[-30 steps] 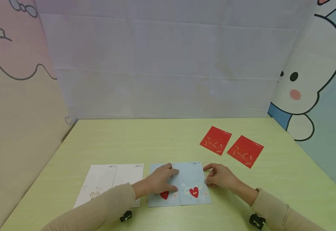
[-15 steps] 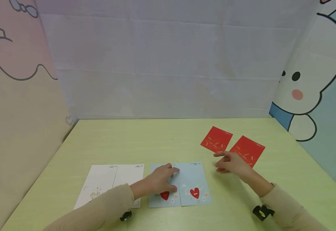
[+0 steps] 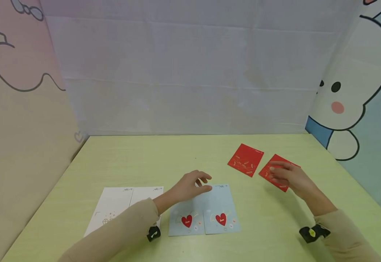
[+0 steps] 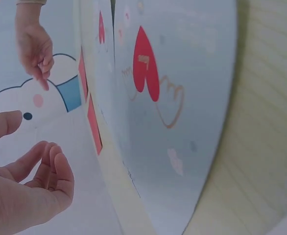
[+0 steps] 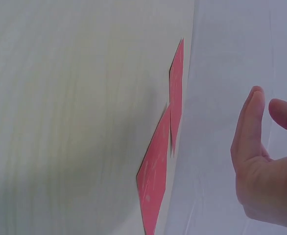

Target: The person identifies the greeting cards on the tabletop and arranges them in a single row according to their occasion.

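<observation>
Two light-blue cards, the left card and the right card, lie side by side, each printed with a red winged heart. Raised over their upper part, my left hand holds nothing, its fingers loosely bent; the left wrist view shows this hand apart from the cards. My right hand hovers over the nearer red card and hides part of it. In the right wrist view, the fingers of that hand are nearly straight, with a gap to the thumb. The farther red card lies flat beside it.
Two white cards with a line drawing lie side by side on the left, partly covered by my left sleeve. The pale yellow-green table ends at a white cloth behind. Printed walls stand on both sides.
My right hand has left the right blue card's edge and moved right and away to above the nearer red card. My left hand has lifted off the left blue card.
</observation>
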### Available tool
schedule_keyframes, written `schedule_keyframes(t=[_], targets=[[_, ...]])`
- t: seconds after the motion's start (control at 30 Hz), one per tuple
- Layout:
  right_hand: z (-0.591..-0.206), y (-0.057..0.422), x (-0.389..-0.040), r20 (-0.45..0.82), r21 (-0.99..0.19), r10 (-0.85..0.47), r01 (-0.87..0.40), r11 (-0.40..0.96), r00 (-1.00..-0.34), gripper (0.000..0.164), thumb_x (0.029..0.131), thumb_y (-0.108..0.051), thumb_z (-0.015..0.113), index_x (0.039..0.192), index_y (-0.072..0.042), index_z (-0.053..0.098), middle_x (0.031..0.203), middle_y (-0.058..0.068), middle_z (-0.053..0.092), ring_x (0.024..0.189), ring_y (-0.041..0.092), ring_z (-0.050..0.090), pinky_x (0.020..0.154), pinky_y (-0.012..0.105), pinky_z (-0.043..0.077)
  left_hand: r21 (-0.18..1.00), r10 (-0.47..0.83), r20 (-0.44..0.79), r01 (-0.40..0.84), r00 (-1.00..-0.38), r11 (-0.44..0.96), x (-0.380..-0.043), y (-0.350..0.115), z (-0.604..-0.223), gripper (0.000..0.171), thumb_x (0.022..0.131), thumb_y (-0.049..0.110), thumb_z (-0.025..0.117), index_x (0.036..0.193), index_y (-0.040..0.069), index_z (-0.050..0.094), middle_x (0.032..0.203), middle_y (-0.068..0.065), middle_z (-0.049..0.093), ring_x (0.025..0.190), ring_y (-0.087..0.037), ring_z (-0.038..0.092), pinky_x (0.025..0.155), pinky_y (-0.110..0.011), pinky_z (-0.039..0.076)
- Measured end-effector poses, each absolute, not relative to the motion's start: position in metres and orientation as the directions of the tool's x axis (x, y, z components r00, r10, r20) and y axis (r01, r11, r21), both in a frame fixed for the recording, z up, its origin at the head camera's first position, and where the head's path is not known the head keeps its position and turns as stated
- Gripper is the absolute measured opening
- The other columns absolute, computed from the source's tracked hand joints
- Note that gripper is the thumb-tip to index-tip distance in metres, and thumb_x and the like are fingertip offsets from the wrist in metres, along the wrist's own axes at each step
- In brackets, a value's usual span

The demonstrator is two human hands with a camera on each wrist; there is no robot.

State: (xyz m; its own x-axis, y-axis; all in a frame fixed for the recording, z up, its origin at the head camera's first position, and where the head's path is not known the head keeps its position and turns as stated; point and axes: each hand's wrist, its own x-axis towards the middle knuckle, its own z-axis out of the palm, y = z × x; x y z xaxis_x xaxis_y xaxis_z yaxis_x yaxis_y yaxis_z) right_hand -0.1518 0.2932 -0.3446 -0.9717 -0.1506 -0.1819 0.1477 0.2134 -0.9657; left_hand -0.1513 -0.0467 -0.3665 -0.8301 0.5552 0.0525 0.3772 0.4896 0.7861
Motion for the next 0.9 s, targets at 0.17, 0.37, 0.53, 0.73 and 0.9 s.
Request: schedule_keyframes(t=[0.17, 0.37, 0.53, 0.73, 0.9], targets=[[-0.350, 0.303, -0.156, -0.200, -0.978, -0.115, 0.191, 0.078, -0.973, 0.031, 0.090, -0.019, 0.053, 0.114, -0.001, 0.044, 0.091, -0.003, 0.057, 0.080, 0.008, 0.059, 0.072, 0.023, 0.047, 0.862, 0.481, 0.008, 0.250, -0.876, 0.441, -0.163, -0.036, -0.362, 0.032, 0.085, 0.025, 0.059, 0.111, 0.006, 0.058, 0.095, 0.001, 0.056, 0.085, -0.016, 0.051, 0.070, -0.026, 0.044], [-0.353, 0.306, -0.163, -0.268, -0.963, -0.045, 0.268, -0.007, -0.962, 0.048, 0.090, -0.020, 0.051, 0.124, 0.007, 0.033, 0.084, -0.004, 0.058, 0.076, 0.010, 0.060, 0.070, 0.024, 0.048, 0.895, 0.434, -0.066, 0.139, -0.899, 0.424, -0.178, -0.023, -0.364, 0.035, 0.086, 0.028, 0.057, 0.114, 0.006, 0.057, 0.099, 0.002, 0.055, 0.090, -0.016, 0.050, 0.074, -0.028, 0.044], [-0.354, 0.313, -0.169, -0.287, -0.956, -0.013, 0.288, -0.065, -0.958, 0.043, 0.092, -0.019, 0.047, 0.123, 0.007, 0.032, 0.082, -0.004, 0.059, 0.075, 0.011, 0.061, 0.071, 0.025, 0.048, 0.905, 0.400, -0.111, 0.074, -0.910, 0.419, -0.189, -0.013, -0.369, 0.037, 0.086, 0.030, 0.057, 0.116, 0.007, 0.055, 0.101, 0.000, 0.054, 0.090, -0.017, 0.051, 0.075, -0.029, 0.044], [-0.357, 0.327, -0.173, -0.354, -0.925, 0.075, 0.338, -0.173, -0.932, 0.052, 0.091, -0.021, 0.048, 0.133, 0.001, 0.027, 0.078, -0.005, 0.061, 0.074, 0.011, 0.062, 0.071, 0.023, 0.048, 0.930, 0.393, -0.175, -0.020, -0.903, 0.367, -0.198, 0.006, -0.375, 0.038, 0.085, 0.027, 0.059, 0.115, 0.004, 0.055, 0.101, -0.003, 0.055, 0.091, -0.021, 0.055, 0.076, -0.029, 0.045], [-0.361, 0.343, -0.173, -0.419, -0.893, 0.148, 0.378, -0.243, -0.896, 0.041, 0.090, -0.020, 0.049, 0.126, -0.005, 0.036, 0.073, -0.005, 0.061, 0.069, 0.010, 0.062, 0.069, 0.022, 0.048, 0.933, 0.406, -0.202, -0.049, -0.891, 0.356, -0.197, 0.025, -0.368, 0.038, 0.085, 0.027, 0.059, 0.114, 0.003, 0.055, 0.098, -0.002, 0.057, 0.090, -0.018, 0.056, 0.075, -0.027, 0.046]])
